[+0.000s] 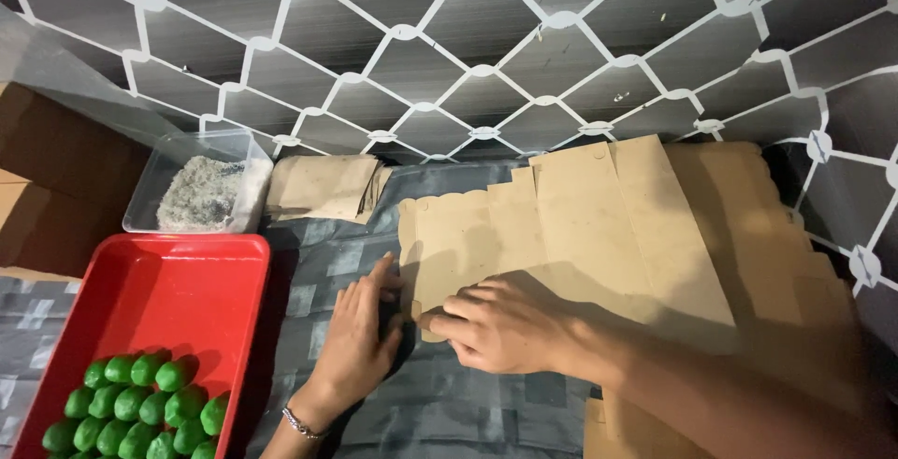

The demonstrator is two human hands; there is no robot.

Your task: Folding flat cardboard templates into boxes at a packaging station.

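A flat brown cardboard box blank [571, 225] lies unfolded on a grey patterned cloth [337, 253]. My right hand [500, 328] presses down on its lower left flap, fingers curled at the edge. My left hand [360, 333], with a thin bracelet at the wrist, rests flat on the cloth and touches the blank's left edge with its fingertips. Neither hand lifts anything.
A red tray [178, 281] with several green oval pieces [140, 408] stands at the lower left. Behind it is a clear plastic tub [234, 150] of grey granules. A stack of folded brown paper [323, 188] lies beside the tub. A dark wall with white diamond mesh [482, 71] is behind.
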